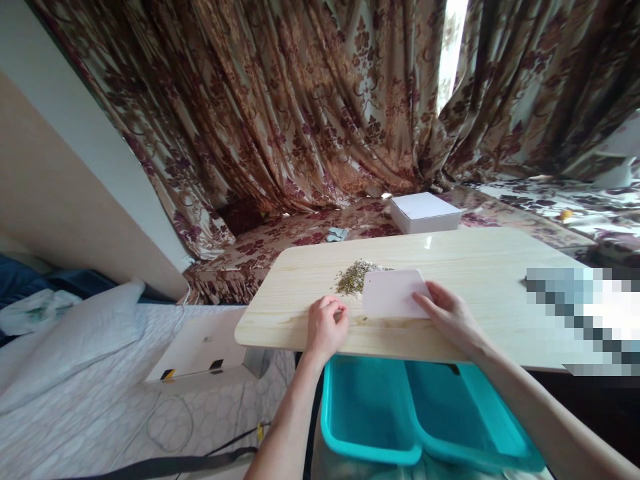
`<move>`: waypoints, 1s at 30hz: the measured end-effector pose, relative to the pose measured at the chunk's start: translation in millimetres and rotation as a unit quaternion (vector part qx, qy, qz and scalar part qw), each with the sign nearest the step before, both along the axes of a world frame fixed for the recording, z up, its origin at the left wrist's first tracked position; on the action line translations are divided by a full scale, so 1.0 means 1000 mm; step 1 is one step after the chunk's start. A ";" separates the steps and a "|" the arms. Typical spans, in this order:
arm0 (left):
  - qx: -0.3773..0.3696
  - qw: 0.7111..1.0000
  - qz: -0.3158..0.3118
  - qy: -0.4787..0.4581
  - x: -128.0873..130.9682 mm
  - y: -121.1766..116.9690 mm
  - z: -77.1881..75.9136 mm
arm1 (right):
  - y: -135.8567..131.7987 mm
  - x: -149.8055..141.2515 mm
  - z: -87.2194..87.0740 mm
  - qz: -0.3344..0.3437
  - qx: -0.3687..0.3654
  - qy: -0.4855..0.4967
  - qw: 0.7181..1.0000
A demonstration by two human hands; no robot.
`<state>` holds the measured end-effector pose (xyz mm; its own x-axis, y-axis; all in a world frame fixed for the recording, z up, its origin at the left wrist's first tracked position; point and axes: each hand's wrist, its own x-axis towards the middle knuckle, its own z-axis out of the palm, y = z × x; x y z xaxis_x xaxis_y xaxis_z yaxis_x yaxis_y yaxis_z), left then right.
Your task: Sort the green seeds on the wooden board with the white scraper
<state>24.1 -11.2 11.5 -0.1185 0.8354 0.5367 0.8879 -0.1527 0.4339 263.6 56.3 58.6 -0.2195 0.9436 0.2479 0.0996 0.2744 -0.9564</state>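
The person's right hand point(445, 310) grasps a thin white card point(393, 293) by its right end, thumb laid on the upper face, above the middle of the pale wooden bench point(500, 287). The card's left end meets a heap of small mixed grains point(354, 277), which lies left of centre, between the back and front edges. The left hand point(327, 323) is near the front edge, just beside the heap, fingers curled; whether its grip pinches anything cannot be told. Below the front edge two teal bins point(370, 455) sit side by side. Beyond the back edge rests a white box point(425, 215), with a small bluish cloth point(337, 234) to its left.
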 end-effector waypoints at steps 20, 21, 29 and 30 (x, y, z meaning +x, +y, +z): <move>-0.001 1.000 -0.009 -0.015 -0.003 0.001 -0.001 | 0.012 -0.003 -0.005 0.110 -0.021 0.009 0.994; -0.002 1.000 -0.009 -0.016 -0.003 0.001 -0.001 | 0.013 -0.002 -0.006 0.105 -0.020 0.008 0.994; -0.008 1.000 -0.008 -0.020 -0.003 0.000 0.000 | 0.005 0.001 0.000 0.089 -0.030 0.002 0.996; -0.009 1.000 -0.008 -0.020 -0.003 0.000 0.000 | 0.004 0.002 0.002 0.086 -0.030 0.002 0.996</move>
<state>21.1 -11.0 11.7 -0.1266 0.8463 0.5174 0.8673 -0.1587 0.4718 265.2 60.7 60.4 -0.3791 0.9050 0.1931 0.0518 0.2291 -0.9720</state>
